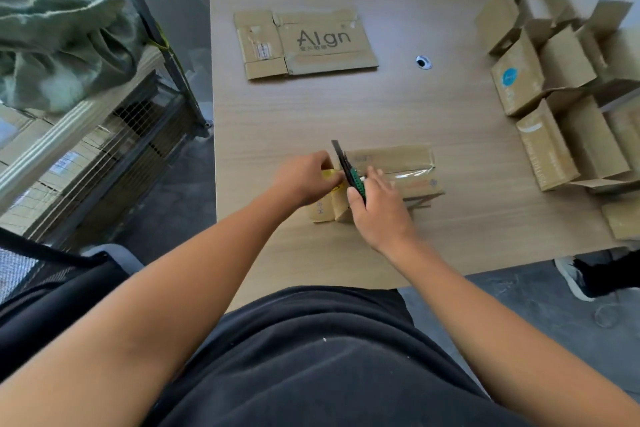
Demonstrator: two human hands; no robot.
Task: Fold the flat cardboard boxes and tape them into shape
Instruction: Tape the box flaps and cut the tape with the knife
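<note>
A folded cardboard box lies near the table's front edge, with clear tape running along its top seam. My right hand grips a green-handled utility knife, its dark blade pointing up and away at the box's left end. My left hand pinches something yellow, apparently the tape, at that same left end. A flat cardboard box printed "Align" lies further back on the table.
Several assembled open boxes crowd the right side of the wooden table. A cable hole sits mid-table. A wire cart with green cloth stands left. Another person's shoe is on the floor at right.
</note>
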